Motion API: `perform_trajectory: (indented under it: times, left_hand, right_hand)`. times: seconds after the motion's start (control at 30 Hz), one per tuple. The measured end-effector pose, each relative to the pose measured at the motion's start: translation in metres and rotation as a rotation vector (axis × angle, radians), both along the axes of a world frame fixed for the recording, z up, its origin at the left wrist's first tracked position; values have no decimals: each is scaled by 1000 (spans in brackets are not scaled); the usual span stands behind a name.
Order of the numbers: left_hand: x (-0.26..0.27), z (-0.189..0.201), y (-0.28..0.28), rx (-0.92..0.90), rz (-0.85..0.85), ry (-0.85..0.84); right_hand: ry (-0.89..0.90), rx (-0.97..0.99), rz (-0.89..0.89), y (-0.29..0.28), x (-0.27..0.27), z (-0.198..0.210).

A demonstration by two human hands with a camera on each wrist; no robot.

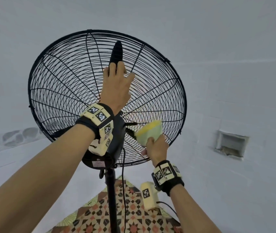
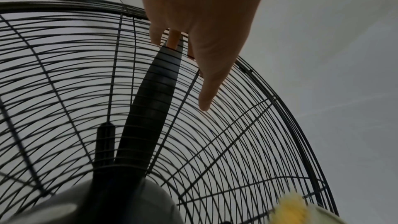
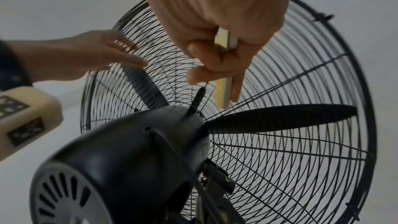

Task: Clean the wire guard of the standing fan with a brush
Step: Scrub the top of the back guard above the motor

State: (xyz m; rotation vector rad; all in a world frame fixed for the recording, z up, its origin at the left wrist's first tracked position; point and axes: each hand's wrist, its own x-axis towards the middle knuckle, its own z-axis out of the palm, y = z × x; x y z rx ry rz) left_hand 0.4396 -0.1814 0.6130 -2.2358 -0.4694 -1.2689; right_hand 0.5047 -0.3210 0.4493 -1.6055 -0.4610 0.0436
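Note:
I see the black standing fan from behind and below. Its round wire guard (image 1: 58, 81) fills the upper middle of the head view, with a black blade (image 1: 117, 52) inside it. My left hand (image 1: 117, 81) reaches up to the rear guard, its fingers hooked into the wires (image 2: 170, 40) above the motor housing (image 1: 113, 143) and its thumb stretched out. My right hand (image 1: 157, 148) grips a pale green brush (image 1: 149, 133) with yellow bristles, held against the lower right of the guard (image 3: 301, 142). The brush handle (image 3: 228, 89) shows between the curled fingers.
The fan's black pole (image 1: 111, 190) and a hanging cord (image 1: 123, 190) run down to a patterned tile floor (image 1: 117, 216). Pale walls surround the fan. A recessed vent (image 1: 231, 145) sits in the wall at right.

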Motion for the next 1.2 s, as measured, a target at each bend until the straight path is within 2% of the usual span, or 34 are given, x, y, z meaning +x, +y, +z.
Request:
perform_trajectory:
  times: [0.03, 0.17, 0.23, 0.4, 0.47, 0.63, 0.83, 0.93, 1.07, 1.2]
  left_hand:
    - [0, 1, -1, -6, 5, -1]
    - [0, -4, 0, -12, -19, -34]
    - [1, -4, 0, -23, -51, -41]
    - [1, -1, 5, -54, -88, -69]
    - [2, -2, 5, -44, -92, -84]
    - [2, -3, 7, -21, -102, -109]
    - [0, -3, 4, -59, -128, -100]
    - [-1, -2, 4, -71, -145, -76]
    - [-4, -3, 5, -67, -159, -55]
    - [-9, -3, 6, -50, -164, -30]
  right_hand:
    - [11, 5, 10, -2, -1, 0]
    - [-171, 81, 92, 0, -10, 26]
    - [-194, 69, 96, 6, -9, 34]
    - [-5, 57, 7, 7, -6, 10]
    - [14, 84, 7, 6, -8, 11]
    - [-179, 100, 87, 17, -12, 37]
    - [96, 100, 63, 3, -2, 0]
    - [129, 228, 87, -12, -4, 4]
    - [-8, 398, 105, -30, -18, 17]
    - [-94, 386, 225, -27, -29, 27]
